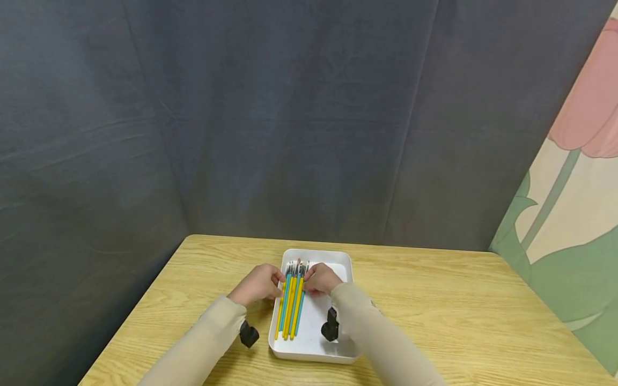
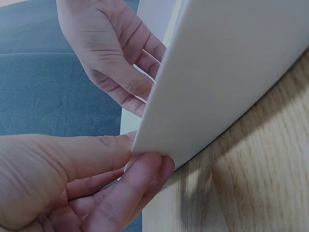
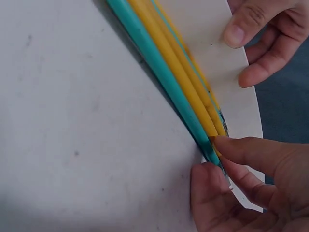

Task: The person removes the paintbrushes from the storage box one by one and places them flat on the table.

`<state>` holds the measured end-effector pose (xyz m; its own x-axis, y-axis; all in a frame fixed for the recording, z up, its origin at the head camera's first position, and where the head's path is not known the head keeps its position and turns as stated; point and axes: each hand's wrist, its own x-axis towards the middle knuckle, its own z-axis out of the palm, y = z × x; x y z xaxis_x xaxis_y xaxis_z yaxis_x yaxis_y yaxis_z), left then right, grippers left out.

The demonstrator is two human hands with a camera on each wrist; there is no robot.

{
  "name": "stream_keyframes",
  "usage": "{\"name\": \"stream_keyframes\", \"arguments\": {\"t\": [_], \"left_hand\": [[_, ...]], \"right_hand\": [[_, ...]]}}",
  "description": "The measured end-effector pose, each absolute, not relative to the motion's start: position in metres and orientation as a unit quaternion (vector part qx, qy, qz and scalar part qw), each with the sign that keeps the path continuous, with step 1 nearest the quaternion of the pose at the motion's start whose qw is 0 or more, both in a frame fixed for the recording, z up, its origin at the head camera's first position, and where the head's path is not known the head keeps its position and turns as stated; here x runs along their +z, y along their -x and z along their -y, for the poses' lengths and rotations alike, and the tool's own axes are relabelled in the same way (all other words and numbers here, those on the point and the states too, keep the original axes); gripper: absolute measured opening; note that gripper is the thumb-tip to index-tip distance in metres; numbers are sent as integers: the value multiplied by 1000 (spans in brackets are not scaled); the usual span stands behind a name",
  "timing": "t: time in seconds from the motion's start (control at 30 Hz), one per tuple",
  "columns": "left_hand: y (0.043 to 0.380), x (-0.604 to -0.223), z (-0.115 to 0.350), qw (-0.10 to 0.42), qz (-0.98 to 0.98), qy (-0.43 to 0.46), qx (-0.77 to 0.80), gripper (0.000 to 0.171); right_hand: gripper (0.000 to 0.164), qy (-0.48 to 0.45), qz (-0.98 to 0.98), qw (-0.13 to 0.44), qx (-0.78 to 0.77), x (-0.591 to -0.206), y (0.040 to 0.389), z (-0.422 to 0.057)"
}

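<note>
Several paintbrushes [image 1: 291,305] with yellow and turquoise handles lie side by side in a white tray [image 1: 314,351], their bristle ends toward its far side. My left hand [image 1: 260,284] pinches the tray's left wall; in the left wrist view the thumb is on the inner side and the curled fingers [image 2: 130,188] on the outer side. At the bristle end of the bundle, my right hand [image 1: 322,280] pinches the outermost turquoise paintbrush [image 3: 157,67], thumb against the handles and fingertips [image 3: 207,179] beside it on the tray floor.
The tray stands on a wood-grain table [image 1: 434,300]. A dark grey curtain [image 1: 299,118] hangs behind and to the left. At the right is a panel with a pink tulip pattern [image 1: 555,225]. Black wrist cameras [image 1: 248,333] are strapped to both sleeves.
</note>
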<state>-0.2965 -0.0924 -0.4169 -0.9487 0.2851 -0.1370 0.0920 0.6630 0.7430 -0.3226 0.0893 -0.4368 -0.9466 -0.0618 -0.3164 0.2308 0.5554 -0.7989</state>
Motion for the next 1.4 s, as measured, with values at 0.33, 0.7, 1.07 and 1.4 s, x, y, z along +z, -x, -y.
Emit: {"name": "stream_keyframes", "arguments": {"t": [0.33,0.7,1.07,1.4], "left_hand": [[298,-418,93,128,-902,-102,400,27],[299,-418,91,133,-905,-94,393,27],[299,-417,90,136,-902,-91,399,28],[300,-418,92,135,-901,-93,403,28]], "right_hand": [[17,-56,-878,160,-447,-435,324,-84],[25,-26,-915,138,-379,-435,324,-76],[22,-26,-903,150,-402,-434,326,-83],[20,-35,-861,178,-474,-428,322,-93]]}}
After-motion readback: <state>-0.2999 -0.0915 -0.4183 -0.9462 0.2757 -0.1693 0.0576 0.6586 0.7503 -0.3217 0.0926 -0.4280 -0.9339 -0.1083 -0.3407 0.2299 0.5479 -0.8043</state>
